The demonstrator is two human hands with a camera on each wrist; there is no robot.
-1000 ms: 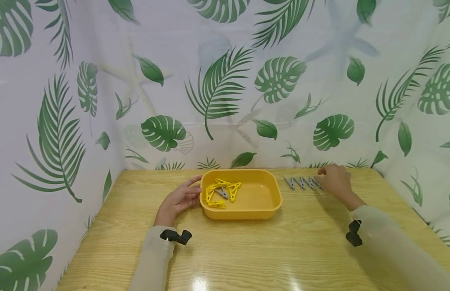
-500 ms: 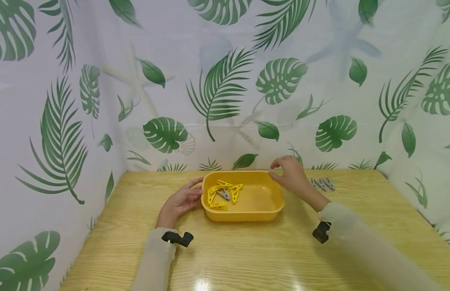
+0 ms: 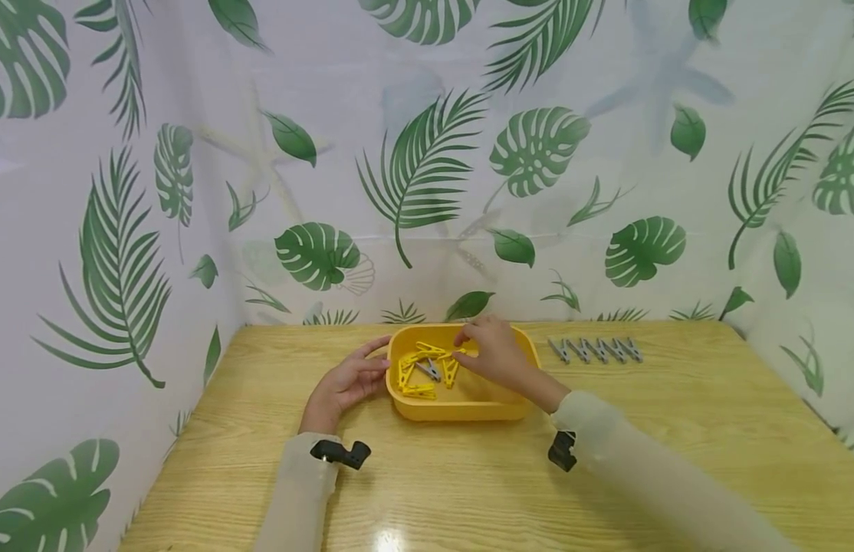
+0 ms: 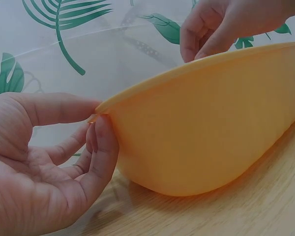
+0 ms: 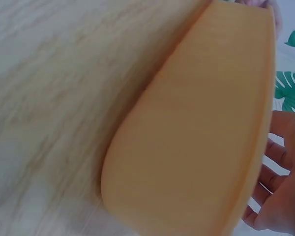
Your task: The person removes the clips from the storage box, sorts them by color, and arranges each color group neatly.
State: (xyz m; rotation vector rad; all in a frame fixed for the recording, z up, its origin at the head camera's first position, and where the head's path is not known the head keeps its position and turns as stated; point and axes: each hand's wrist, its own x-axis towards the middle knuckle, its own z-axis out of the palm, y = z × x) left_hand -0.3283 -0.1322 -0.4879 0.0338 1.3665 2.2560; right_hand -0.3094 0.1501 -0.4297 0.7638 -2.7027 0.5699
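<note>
A yellow plastic basin (image 3: 461, 412) stands mid-table and holds several yellow clothespins (image 3: 420, 391) and one grey clothespin (image 3: 430, 370), gathered towards its left end. My left hand (image 3: 347, 387) pinches the left rim between thumb and fingers, as the left wrist view shows up close. Inside the basin's outline hangs my right hand (image 3: 496, 356), fingers bent and thumb and forefinger apart, tips close by a yellow clothespin at the heap's right side. In the right wrist view the basin's wall hides those fingertips.
Several grey clothespins (image 3: 596, 351) lie in a neat row on the wooden table (image 3: 468, 475), right of the basin. A leaf-patterned cloth (image 3: 427, 253) hangs close behind the table's back edge and along both sides.
My right hand has moved left from the right end of the grey clothespin row, past the basin's right rim, to over the yellow clothespins. The left hand keeps its place on the rim.
</note>
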